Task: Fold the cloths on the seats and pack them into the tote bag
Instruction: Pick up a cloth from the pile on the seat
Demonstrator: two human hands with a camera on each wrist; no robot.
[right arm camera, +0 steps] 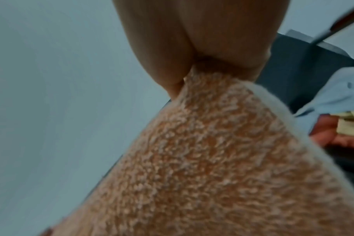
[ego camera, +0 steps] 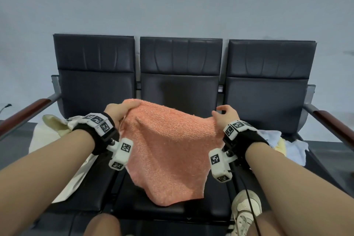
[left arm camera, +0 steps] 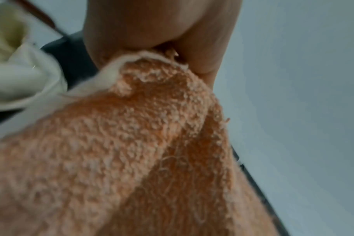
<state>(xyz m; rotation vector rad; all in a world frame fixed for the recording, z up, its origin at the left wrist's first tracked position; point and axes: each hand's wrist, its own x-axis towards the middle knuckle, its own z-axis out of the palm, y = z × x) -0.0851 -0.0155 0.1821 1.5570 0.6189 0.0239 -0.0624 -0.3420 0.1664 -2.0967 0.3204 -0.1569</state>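
Both hands hold an orange cloth (ego camera: 168, 151) stretched above the middle seat (ego camera: 172, 210) of the bench: left hand (ego camera: 120, 112) and right hand (ego camera: 226, 119) each pinch a top corner. A weak pinch could drop a corner, spoiling the fold. No readable writing shows.

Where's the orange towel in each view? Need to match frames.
Head: orange towel centre, stretched between left hand and right hand, over the middle seat.
Left wrist: fills lower centre, corner pinched at top.
Right wrist: fills lower right, corner pinched at top.
Shared landmark: the towel's pale hem.
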